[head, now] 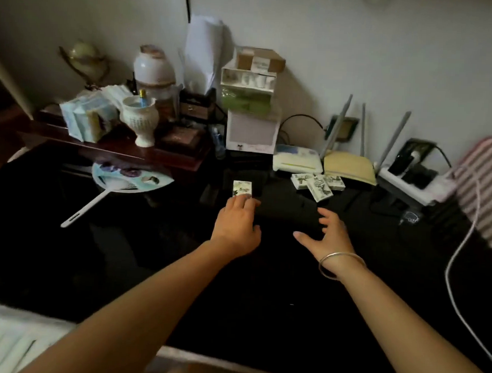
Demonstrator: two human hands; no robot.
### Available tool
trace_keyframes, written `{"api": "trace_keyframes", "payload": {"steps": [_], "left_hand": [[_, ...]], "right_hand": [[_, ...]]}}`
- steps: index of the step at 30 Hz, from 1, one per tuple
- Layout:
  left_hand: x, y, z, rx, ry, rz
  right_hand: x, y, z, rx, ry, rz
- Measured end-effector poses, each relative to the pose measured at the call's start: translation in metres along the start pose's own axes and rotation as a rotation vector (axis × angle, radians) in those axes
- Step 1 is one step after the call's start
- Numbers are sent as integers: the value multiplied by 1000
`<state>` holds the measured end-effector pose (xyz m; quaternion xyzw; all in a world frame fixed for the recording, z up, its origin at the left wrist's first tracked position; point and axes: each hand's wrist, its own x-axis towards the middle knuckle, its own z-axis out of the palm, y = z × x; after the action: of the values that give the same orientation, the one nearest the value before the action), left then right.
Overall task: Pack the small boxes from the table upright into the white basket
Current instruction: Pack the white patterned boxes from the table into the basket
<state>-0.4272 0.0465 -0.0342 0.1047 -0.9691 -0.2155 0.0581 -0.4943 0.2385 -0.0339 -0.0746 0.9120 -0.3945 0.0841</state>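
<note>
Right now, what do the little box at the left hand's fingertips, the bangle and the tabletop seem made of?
Small box touched by the left hand: probably printed cardboard, matte, with crisp folded edges. Bangle: silvery metal, polished, catching a bright glint. Table: dark and glossy, perhaps glass or lacquer; the sheen alone leaves that open.

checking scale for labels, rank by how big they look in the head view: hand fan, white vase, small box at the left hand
1. hand fan, handle included
2. white vase
3. small box, touched by the left hand
The vase stands farther back, so true sizes are unsure.
</note>
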Motion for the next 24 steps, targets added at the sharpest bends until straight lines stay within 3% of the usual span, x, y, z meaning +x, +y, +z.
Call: {"api": "trace_keyframes", "payload": {"steps": [5,12,14,19,24], "left_hand": [[61,-26,24,214,-15,-32],[45,-43,48,54,67,-77],[36,-40,42,-28,76,-97],[9,-38,38,-64,186,-76],[-28,-44,26,-257,159,-82]], "right_hand": [[74,13,-1,-444,24,-116],[141,24,12,-732,34,-168],[144,29,17,-725,56,-133],[114,28,27,-678,293,-204],[31,17,39,-408,181,-342]]}}
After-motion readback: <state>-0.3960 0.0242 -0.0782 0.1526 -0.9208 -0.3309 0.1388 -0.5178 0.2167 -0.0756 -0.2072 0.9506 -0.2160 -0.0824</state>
